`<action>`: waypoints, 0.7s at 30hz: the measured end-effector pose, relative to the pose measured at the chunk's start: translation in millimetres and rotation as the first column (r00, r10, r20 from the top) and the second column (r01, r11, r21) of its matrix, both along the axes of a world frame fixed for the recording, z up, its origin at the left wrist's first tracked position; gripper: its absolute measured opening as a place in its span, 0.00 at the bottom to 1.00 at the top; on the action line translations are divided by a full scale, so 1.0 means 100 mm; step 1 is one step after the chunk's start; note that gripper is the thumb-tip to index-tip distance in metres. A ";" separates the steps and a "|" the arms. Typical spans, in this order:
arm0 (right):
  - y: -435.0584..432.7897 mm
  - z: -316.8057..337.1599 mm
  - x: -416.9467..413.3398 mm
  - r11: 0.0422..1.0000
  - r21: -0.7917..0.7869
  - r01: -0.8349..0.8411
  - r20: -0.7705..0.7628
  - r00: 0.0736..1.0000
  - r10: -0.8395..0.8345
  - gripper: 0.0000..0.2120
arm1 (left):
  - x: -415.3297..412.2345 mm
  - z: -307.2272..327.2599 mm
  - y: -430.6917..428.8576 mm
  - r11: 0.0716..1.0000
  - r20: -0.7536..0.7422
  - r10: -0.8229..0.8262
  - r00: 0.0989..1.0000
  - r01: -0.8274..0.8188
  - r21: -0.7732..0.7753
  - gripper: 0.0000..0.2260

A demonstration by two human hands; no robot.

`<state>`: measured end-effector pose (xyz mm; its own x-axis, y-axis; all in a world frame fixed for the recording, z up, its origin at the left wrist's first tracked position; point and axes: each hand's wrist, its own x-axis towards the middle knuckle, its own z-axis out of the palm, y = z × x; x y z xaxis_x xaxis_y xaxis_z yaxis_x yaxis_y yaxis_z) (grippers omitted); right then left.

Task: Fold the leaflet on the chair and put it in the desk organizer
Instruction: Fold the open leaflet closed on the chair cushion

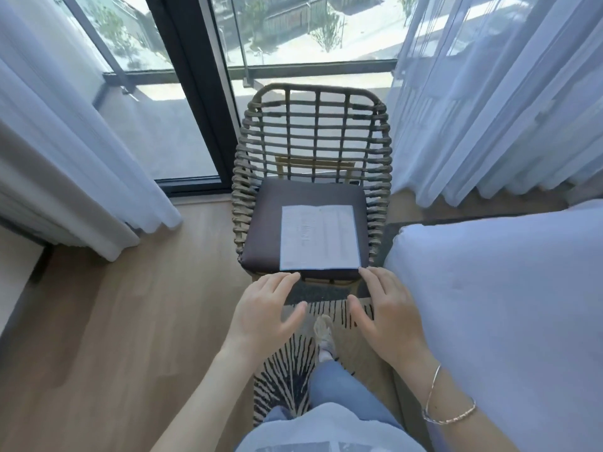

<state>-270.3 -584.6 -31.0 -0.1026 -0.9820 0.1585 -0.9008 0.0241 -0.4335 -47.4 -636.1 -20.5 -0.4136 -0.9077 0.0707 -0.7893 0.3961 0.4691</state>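
Woven rattan forms the chair (pixel 311 138) in the head view, with a dark cushion (pixel 261 230) on its seat. On the cushion lies the leaflet (pixel 319 238), flat and unfolded, set toward the right and front of the seat, its near edge close to the cushion's front edge. Rows of print and a faint centre crease show on the white sheet, but the writing is too small and washed out to read; no brand or label can be made out anywhere.

No desk organizer appears in this view. The chair's legs are mostly hidden under the seat, and the bed (pixel 509 305) on the right is cut off by the frame's edge. Sheer curtains (pixel 489 102) veil the glass on both sides.

Both arms reach forward, palms down. The left hand (pixel 264 308) hovers just short of the leaflet's near left corner, fingers loosely spread and holding nothing. The right hand (pixel 385 308) mirrors it at the near right corner, fingers spread and empty, its fingertips right at the paper's edge; whether they touch cannot be told. A thin bracelet (pixel 447 415) circles the right wrist. Below, a striped rug (pixel 284 376) lies on the wooden floor.
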 end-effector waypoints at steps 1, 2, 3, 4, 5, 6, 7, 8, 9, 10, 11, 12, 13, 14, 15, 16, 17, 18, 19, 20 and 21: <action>-0.20 -0.02 -0.08 1.000 0.008 -0.005 0.004 1.000 0.005 0.25 | -0.08 -0.02 -0.18 1.000 -0.001 0.010 1.000 -0.010 0.000 0.21; -0.40 -0.03 -0.16 1.000 0.022 -0.010 0.012 1.000 0.010 0.25 | -0.16 -0.03 -0.36 1.000 0.001 0.018 1.000 -0.018 0.002 0.21; -0.60 -0.03 -0.24 0.999 0.037 -0.012 0.023 1.000 0.011 0.25 | -0.24 -0.03 -0.54 1.000 0.007 0.020 1.000 -0.020 0.005 0.20; -0.80 -0.03 -0.31 0.999 0.047 -0.009 0.033 0.999 0.008 0.25 | -0.31 -0.02 -0.73 1.000 0.016 0.019 1.000 -0.019 0.006 0.20; -0.99 -0.02 -0.38 0.999 0.051 -0.009 0.039 0.999 0.007 0.24 | -0.39 0.00 -0.91 1.000 0.024 0.015 1.000 -0.015 0.000 0.20; -1.18 -0.01 -0.45 0.999 0.051 -0.013 0.042 0.999 0.011 0.23 | -0.46 0.01 -1.10 1.000 0.027 0.013 1.000 -0.013 -0.007 0.20; -1.36 0.01 -0.52 0.999 0.048 -0.019 0.044 0.999 0.017 0.22 | -0.52 0.04 -1.28 1.000 0.026 0.015 1.000 -0.015 -0.015 0.19; -1.52 0.03 -0.58 0.999 0.045 -0.025 0.045 0.999 0.023 0.22 | -0.59 0.07 -1.46 1.000 0.024 0.022 0.999 -0.021 -0.023 0.19; -1.68 0.06 -0.63 0.999 0.036 -0.028 0.045 0.999 0.026 0.21 | -0.64 0.10 -1.62 0.999 0.022 0.028 0.999 -0.027 -0.030 0.19; -1.82 0.07 -0.68 0.999 0.026 -0.027 0.045 0.999 0.026 0.21 | -0.69 0.12 -1.77 0.999 0.020 0.031 0.999 -0.030 -0.036 0.19; -1.96 0.08 -0.72 1.000 0.016 -0.023 0.042 0.999 0.022 0.21 | -0.74 0.14 -1.91 0.999 0.018 0.031 0.999 -0.031 -0.039 0.19; -2.08 0.08 -0.75 1.000 0.008 -0.017 0.037 0.999 0.017 0.20 | -0.77 0.14 -2.03 0.999 0.013 0.031 0.999 -0.031 -0.042 0.19; -2.19 0.06 -0.78 1.000 0.004 -0.013 0.033 0.999 0.012 0.20 | -0.80 0.14 -2.15 0.999 0.010 0.032 0.999 -0.031 -0.042 0.20; -2.30 0.02 -0.80 1.000 0.003 -0.009 0.032 0.999 0.009 0.20 | -0.82 0.11 -2.25 0.999 0.009 0.031 0.999 -0.031 -0.037 0.20; -2.41 -0.03 -0.81 1.000 0.005 -0.005 0.028 1.000 0.005 0.21 | -0.83 0.07 -2.35 0.999 0.010 0.030 0.999 -0.030 -0.030 0.20; -2.52 -0.10 -0.82 1.000 0.009 -0.003 0.025 1.000 0.003 0.21 | -0.83 0.01 -2.46 0.999 0.010 0.029 1.000 -0.029 -0.023 0.21; -2.62 -0.18 -0.83 1.000 0.011 -0.002 0.025 1.000 0.002 0.21 | -0.83 -0.07 -2.56 0.999 0.010 0.028 1.000 -0.028 -0.015 0.22; -2.73 -0.29 -0.85 1.000 0.008 -0.004 0.028 1.000 0.004 0.21 | -0.82 -0.17 -2.68 1.000 0.010 0.027 1.000 -0.027 -0.007 0.22; -2.85 -0.41 -0.86 1.000 0.007 -0.006 0.034 0.999 0.006 0.21 | -0.82 -0.29 -2.79 1.000 0.014 0.027 1.000 -0.028 0.005 0.23; -2.97 -0.55 -0.86 1.000 0.007 -0.007 0.038 0.999 0.007 0.22 | -0.82 -0.42 -2.91 0.999 0.020 0.029 0.999 -0.029 0.012 0.23; -3.10 -0.70 -0.86 1.000 0.005 -0.010 0.039 0.999 0.010 0.23 | -0.82 -0.56 -3.04 0.999 0.026 0.032 0.999 -0.032 0.011 0.24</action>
